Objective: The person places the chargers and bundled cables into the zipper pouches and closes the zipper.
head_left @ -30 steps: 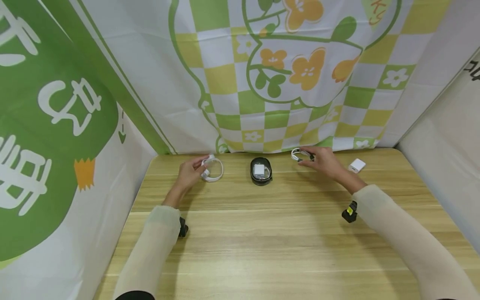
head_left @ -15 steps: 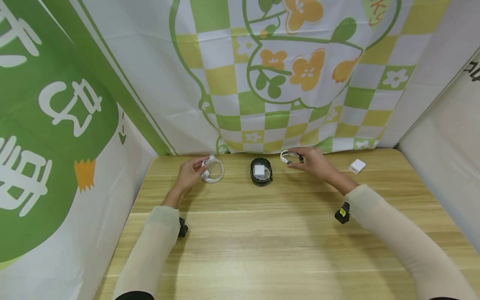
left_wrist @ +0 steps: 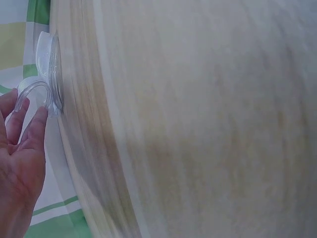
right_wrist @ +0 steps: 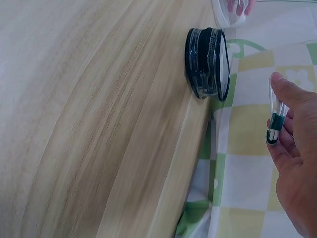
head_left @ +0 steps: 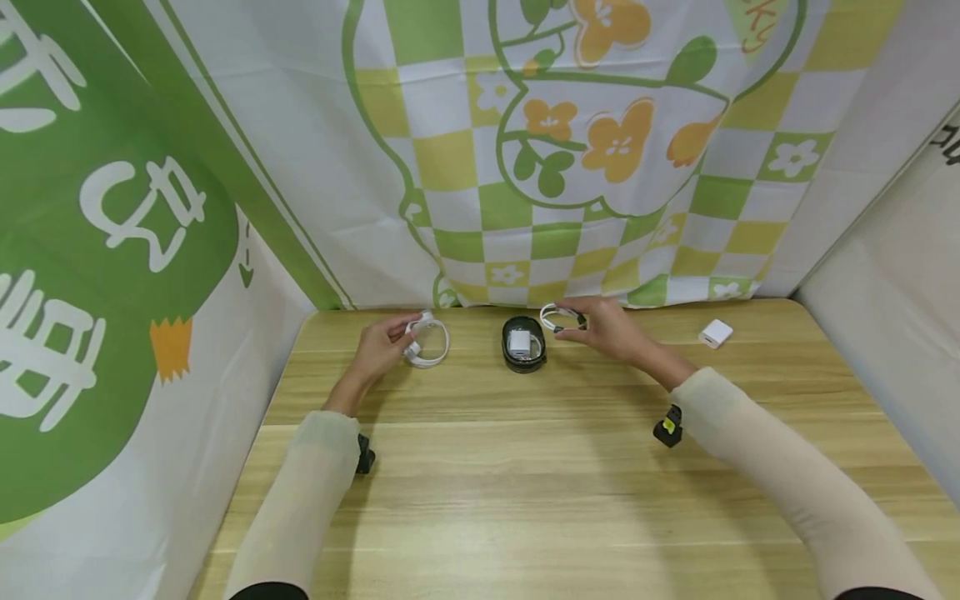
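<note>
My left hand [head_left: 380, 344] pinches the edge of a clear round case with white trim [head_left: 427, 362] at the table's back left. In the left wrist view, a clear curved strap [left_wrist: 34, 85] is between the fingers. A coiled white cable with dark ties [head_left: 553, 325] is held between the thumb and fingers of my right hand [head_left: 606, 327], raised above the tabletop. Left of that hand, a black-trimmed clear pouch [head_left: 523, 365] stands on the table. Inside it are a white charger plug [head_left: 519, 342] and what looks like a pale cable.
A second white charger plug [head_left: 716, 333] lies at the back right of the wooden table [head_left: 480, 483]. Patterned cloth [head_left: 525, 242] hangs right behind the table's back edge, and more cloth panels stand at both sides.
My right hand has moved left with the coiled cable, from near the loose plug to beside the black-trimmed pouch. The left hand has stayed at the white-trimmed case.
</note>
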`<state>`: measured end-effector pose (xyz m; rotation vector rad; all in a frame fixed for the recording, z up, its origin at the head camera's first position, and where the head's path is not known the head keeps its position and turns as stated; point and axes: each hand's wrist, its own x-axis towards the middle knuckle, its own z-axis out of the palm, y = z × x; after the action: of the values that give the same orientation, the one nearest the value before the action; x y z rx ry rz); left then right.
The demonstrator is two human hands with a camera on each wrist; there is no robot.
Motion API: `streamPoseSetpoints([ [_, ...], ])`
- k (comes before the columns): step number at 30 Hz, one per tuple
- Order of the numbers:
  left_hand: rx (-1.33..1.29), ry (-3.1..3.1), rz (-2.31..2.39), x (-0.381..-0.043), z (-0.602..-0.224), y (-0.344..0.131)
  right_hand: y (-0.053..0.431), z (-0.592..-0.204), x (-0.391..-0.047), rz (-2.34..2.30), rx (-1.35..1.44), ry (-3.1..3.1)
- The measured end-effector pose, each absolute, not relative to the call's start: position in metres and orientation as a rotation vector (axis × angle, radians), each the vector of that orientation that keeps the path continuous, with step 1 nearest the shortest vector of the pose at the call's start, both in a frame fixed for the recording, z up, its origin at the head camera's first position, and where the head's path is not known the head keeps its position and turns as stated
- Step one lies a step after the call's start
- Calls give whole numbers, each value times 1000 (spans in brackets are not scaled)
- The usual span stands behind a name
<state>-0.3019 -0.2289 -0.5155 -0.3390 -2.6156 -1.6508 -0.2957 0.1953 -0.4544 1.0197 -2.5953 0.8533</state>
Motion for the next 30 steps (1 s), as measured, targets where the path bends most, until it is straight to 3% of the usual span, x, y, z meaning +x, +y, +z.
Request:
streamPoseSetpoints([
  [30,-324,-2609,-1651,-305,-521,-230,147,-461,-298,910,1131,-2565],
])
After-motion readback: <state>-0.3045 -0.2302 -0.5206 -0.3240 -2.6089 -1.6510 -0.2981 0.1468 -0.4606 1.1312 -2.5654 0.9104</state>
